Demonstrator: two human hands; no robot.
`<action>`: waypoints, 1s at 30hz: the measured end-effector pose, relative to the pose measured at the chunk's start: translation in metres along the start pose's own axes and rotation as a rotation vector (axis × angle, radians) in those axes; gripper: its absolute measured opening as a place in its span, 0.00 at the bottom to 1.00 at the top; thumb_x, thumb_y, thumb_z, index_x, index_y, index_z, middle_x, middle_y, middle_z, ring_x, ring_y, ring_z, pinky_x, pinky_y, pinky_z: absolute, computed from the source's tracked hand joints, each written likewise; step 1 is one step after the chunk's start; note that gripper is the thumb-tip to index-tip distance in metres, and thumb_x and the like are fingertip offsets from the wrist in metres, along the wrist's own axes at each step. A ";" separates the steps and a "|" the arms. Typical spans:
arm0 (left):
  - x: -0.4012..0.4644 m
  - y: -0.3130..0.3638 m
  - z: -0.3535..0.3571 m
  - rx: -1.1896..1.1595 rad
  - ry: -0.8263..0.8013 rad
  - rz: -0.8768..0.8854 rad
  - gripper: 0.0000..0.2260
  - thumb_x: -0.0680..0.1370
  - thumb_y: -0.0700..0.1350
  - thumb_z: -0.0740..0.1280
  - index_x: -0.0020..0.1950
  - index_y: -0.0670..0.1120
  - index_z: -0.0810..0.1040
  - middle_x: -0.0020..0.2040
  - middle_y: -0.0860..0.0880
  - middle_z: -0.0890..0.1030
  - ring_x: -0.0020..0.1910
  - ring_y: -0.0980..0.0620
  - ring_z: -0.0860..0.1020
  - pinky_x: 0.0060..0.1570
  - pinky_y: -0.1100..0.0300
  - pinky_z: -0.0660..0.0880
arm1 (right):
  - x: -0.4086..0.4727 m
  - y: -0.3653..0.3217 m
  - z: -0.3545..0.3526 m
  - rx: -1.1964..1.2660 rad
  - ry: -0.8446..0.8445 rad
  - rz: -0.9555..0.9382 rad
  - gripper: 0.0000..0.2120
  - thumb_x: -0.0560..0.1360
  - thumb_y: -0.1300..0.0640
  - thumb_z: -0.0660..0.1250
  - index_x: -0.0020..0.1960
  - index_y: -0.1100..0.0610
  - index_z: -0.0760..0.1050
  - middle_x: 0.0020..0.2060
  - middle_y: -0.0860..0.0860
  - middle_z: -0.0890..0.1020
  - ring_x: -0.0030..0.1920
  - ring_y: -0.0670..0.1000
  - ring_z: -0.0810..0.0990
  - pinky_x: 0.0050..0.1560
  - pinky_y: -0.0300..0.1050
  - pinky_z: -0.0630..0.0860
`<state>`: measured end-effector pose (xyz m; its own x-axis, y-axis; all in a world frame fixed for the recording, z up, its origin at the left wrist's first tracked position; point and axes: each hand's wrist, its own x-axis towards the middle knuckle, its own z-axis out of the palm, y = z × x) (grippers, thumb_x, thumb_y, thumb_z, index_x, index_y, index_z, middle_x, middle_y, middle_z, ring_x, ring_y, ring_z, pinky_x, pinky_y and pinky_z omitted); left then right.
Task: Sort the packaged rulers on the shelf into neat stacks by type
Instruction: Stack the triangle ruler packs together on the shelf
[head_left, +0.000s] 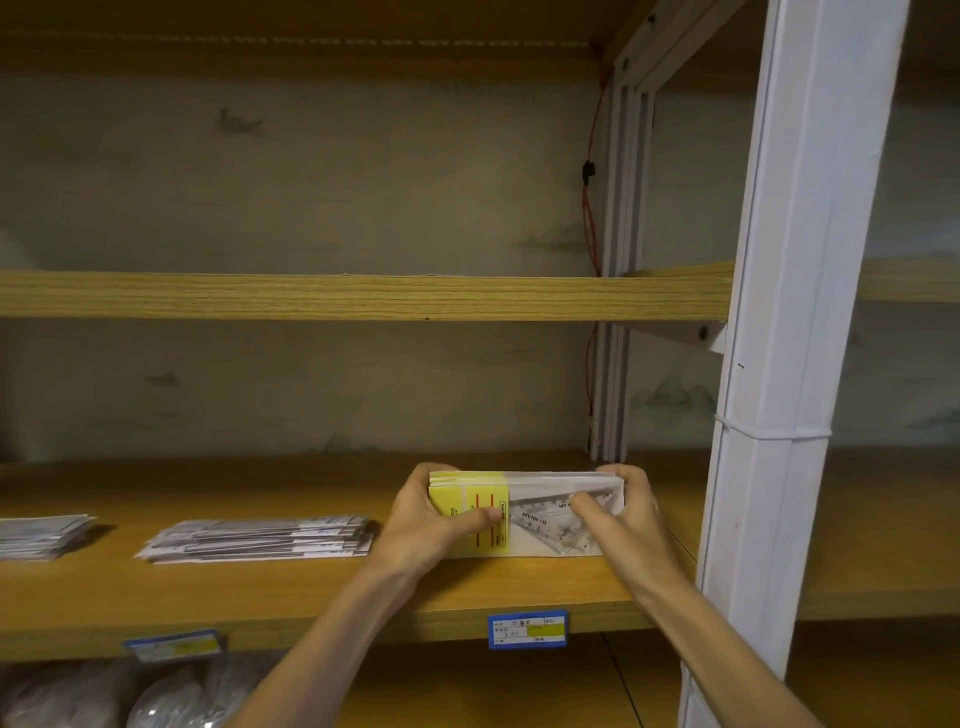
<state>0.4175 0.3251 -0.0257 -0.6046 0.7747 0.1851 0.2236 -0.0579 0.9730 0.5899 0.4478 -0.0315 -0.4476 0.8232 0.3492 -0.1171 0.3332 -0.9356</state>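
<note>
A stack of packaged set squares, with a yellow label at its left end and clear plastic at its right, stands tilted on the wooden shelf. My left hand grips its left end, thumb across the yellow label. My right hand grips the right end, thumb on the clear front and fingers curled over the top. A flat stack of grey packaged rulers lies to the left. Another grey stack lies at the far left edge.
A white upright post stands just right of my right hand. A blue price tag is fixed to the shelf's front edge, another tag further left. A bare wooden shelf runs above. Plastic-wrapped goods sit below.
</note>
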 end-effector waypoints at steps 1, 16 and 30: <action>0.000 0.000 0.000 -0.008 0.007 0.002 0.28 0.64 0.42 0.80 0.58 0.53 0.71 0.50 0.50 0.82 0.49 0.54 0.82 0.45 0.60 0.78 | 0.000 0.000 0.000 -0.001 0.001 0.004 0.18 0.74 0.62 0.71 0.59 0.55 0.67 0.48 0.51 0.78 0.45 0.48 0.82 0.36 0.37 0.79; 0.003 -0.002 0.000 0.085 -0.018 -0.018 0.23 0.65 0.42 0.79 0.56 0.50 0.74 0.49 0.50 0.83 0.48 0.55 0.81 0.44 0.60 0.79 | -0.003 -0.004 -0.002 -0.117 -0.127 0.044 0.28 0.71 0.66 0.72 0.65 0.52 0.64 0.51 0.47 0.77 0.49 0.43 0.79 0.37 0.32 0.77; 0.005 0.029 -0.020 -0.082 -0.057 -0.220 0.28 0.61 0.38 0.81 0.56 0.46 0.72 0.49 0.43 0.83 0.46 0.47 0.84 0.47 0.52 0.81 | 0.010 -0.045 -0.001 -0.032 -0.128 0.342 0.23 0.64 0.62 0.79 0.55 0.57 0.75 0.45 0.55 0.85 0.41 0.52 0.86 0.46 0.49 0.83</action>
<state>0.4053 0.3147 0.0067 -0.5875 0.8083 -0.0380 0.0270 0.0665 0.9974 0.5917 0.4417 0.0145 -0.5636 0.8260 0.0055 0.0851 0.0647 -0.9943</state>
